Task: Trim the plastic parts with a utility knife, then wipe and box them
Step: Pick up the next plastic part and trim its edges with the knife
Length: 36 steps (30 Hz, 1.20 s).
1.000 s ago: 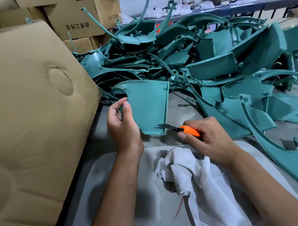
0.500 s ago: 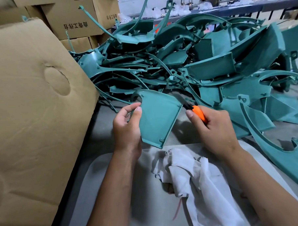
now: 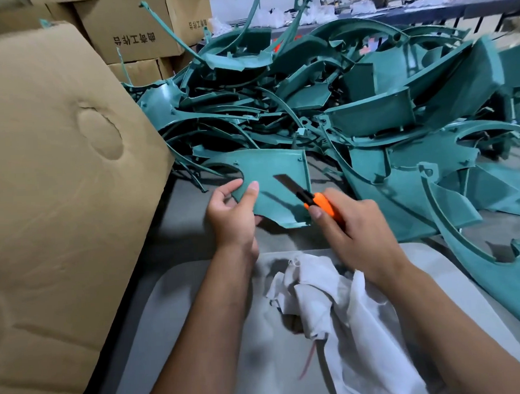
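One heap of teal plastic parts (image 3: 353, 103) on the worktop (image 3: 284, 240); one teal panel (image 3: 278, 190) held before it, left hand (image 3: 232, 216) pinching its left edge, right hand (image 3: 352, 222) gripping an orange utility knife (image 3: 306, 196), blade over the panel face.

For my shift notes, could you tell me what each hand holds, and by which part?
Left hand pinches the teal part at its left edge; right hand grips the knife by its orange handle.

Cardboard flap (image 3: 59, 205) cut off left and below; white cloth (image 3: 347, 312) cut off below; knife handle (image 3: 323, 204) mostly hidden inside right hand (image 3: 355, 231).
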{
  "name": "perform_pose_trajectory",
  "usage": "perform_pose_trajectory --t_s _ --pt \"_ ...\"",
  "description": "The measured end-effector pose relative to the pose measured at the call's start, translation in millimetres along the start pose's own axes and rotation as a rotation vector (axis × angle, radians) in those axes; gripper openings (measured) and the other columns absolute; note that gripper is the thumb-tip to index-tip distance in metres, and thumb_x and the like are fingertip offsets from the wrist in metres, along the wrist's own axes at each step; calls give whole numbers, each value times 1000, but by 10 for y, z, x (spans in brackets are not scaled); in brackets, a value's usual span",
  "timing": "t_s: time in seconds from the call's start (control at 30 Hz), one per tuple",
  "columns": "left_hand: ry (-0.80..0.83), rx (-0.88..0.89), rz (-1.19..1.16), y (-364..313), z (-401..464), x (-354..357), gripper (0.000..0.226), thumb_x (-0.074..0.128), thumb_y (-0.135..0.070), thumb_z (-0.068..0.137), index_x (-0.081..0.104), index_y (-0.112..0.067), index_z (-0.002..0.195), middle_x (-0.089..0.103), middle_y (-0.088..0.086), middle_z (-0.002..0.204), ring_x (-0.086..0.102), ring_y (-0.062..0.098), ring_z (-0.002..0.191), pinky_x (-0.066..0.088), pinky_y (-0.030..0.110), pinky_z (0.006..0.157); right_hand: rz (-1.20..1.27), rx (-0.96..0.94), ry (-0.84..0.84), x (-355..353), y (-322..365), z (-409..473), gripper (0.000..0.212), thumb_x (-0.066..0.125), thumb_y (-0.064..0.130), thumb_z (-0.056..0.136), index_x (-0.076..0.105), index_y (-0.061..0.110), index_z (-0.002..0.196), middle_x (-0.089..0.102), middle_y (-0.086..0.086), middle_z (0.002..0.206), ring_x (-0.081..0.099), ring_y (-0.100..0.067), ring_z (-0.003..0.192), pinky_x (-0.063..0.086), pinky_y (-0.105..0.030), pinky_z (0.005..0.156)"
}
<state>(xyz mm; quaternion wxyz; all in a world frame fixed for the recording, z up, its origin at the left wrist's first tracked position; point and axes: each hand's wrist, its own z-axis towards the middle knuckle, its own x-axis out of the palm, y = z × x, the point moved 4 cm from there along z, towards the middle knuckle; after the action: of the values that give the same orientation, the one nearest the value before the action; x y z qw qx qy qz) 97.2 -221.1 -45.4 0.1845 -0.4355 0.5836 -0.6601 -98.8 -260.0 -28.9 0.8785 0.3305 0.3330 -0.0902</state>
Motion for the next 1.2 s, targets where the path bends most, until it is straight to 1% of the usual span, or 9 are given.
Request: perform_pose_trajectory --t_s 0.07,0.17,0.27,0.5,0.77,0.93,1.0,1.1,1.2 --pt "45 -137 -118 71 -15 44 22 75 2 88 64 -14 95 71 12 102 73 26 82 61 54 83 -2 28 -108 -58 -42 1 31 47 40 109 43 24 82 44 5 58 44 -17 52 36 -39 52" --pt "80 -253 -320 66 -64 112 24 73 8 85 63 -12 91 76 13 91 76 23 71 64 38 61 17 -7 -253 -153 -52 -27 31 49 36 109 41 23 81 38 7 58 42 -16 52 30 -28 51" --pt "111 -292 -444 20 -115 217 23 72 8 86 62 -12 90 78 12 85 77 22 73 62 35 58 44 -40 -361 -187 -35 -76 26 51 32 107 49 20 85 40 10 60 44 -14 52 31 -24 51" --pt "86 -284 -509 -93 -13 422 21 75 1 87 63 -16 92 78 4 86 74 16 82 57 35 91 -62 11 -333 -162 -85 -74 19 51 33 104 47 21 90 41 11 59 43 -10 49 35 -36 49" --pt "86 -265 -502 -62 7 453 21 75 2 88 63 -14 94 78 3 81 76 14 74 63 27 68 -146 66 -248 -112 -140 -41 21 50 35 102 45 19 88 42 7 56 44 -20 47 32 -36 50" --pt "89 -265 -519 -95 19 414 21 75 1 88 63 -14 96 78 2 79 76 12 72 63 27 66 -112 142 -355 -207 -227 -58 24 48 33 104 39 22 84 35 10 55 40 -8 45 24 -30 51" --pt "82 -259 -511 -102 18 409 21 77 0 87 64 -14 96 78 2 83 76 13 76 64 29 75 -84 81 -349 -205 -194 -61 24 48 34 104 39 22 85 35 11 56 41 -9 46 25 -27 49" --pt "88 -246 -514 -141 26 393 19 77 -1 88 64 -14 95 78 1 84 76 14 83 61 30 86 -111 11 -288 -151 -149 -52 20 49 34 104 44 23 88 38 11 58 44 -14 47 33 -35 49" --pt "109 -218 -508 -193 57 352 16 72 1 90 62 -11 93 77 -2 72 76 11 72 63 28 72 -93 71 -421 -228 -218 -50 22 49 30 106 42 22 87 36 11 57 41 -10 47 29 -33 49"
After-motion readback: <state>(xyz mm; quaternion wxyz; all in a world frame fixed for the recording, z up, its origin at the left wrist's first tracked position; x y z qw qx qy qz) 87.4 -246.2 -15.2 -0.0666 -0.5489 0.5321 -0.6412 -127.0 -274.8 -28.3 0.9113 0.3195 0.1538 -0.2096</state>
